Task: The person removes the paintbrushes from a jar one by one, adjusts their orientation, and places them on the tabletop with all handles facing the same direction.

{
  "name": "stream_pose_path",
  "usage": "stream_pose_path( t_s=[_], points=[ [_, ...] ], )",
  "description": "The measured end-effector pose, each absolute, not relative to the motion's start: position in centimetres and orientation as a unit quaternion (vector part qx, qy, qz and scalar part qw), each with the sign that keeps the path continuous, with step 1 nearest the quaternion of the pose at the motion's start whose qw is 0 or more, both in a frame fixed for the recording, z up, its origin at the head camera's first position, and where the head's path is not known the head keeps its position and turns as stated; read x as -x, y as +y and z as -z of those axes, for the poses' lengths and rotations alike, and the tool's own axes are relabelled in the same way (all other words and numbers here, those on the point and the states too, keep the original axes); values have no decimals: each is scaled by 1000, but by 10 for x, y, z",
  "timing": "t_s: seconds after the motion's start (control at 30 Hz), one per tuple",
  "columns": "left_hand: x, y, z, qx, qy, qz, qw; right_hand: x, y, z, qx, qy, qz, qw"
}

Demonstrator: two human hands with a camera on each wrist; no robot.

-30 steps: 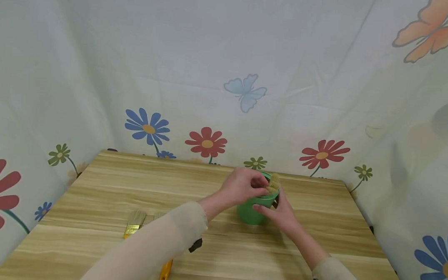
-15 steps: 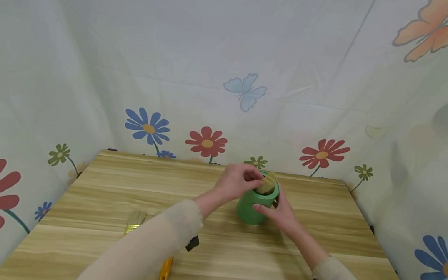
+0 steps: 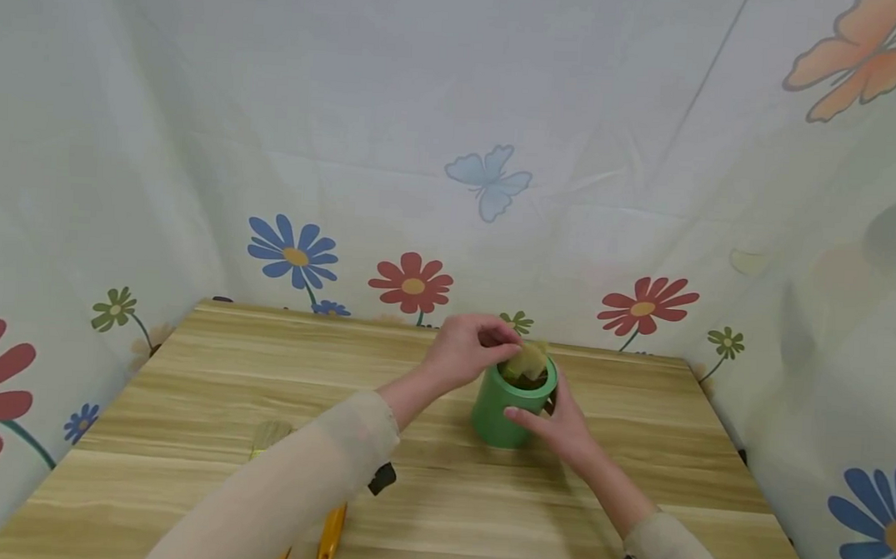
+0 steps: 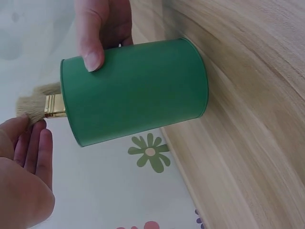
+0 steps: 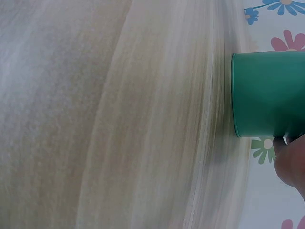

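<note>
A green cylindrical can (image 3: 498, 415) stands upright on the table near its back edge. My right hand (image 3: 562, 426) grips it from the right, thumb across the front; its other fingers are mostly hidden behind. Paintbrush bristles (image 3: 527, 360) stick up out of the can's mouth. My left hand (image 3: 463, 347) is at the rim and pinches the bristle tips of a paintbrush (image 4: 55, 106) between thumb and fingers. In the left wrist view its gold ferrule shows just above the rim, with a second brush's bristles (image 4: 47, 89) behind. The handles are hidden inside the can.
On the wooden table (image 3: 619, 495), a paintbrush (image 3: 271, 436) lies at the left, partly under my left sleeve (image 3: 281, 489). An orange brush handle (image 3: 332, 537) shows beyond that sleeve. A flower-printed cloth (image 3: 426, 103) hangs behind the table.
My left hand has moved slightly left and up at the can's mouth, and the bristles have shifted left with it. The right hand and the can have stayed nearly still.
</note>
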State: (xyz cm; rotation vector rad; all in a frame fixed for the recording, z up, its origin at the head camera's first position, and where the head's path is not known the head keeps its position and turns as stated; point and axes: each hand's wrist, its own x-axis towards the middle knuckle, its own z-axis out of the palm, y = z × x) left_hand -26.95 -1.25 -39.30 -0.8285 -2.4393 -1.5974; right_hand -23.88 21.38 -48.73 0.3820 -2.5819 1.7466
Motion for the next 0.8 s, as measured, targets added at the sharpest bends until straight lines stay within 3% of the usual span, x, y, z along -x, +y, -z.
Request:
stream_pose_path(
  t_s=[0.3, 0.8],
  points=[
    [272, -22, 376, 256, -782, 564, 66, 238, 212, 486, -124, -820, -559, 5],
    [257, -39, 325, 241, -724, 633, 130, 236, 213, 483, -109, -821, -560, -3]
  ],
)
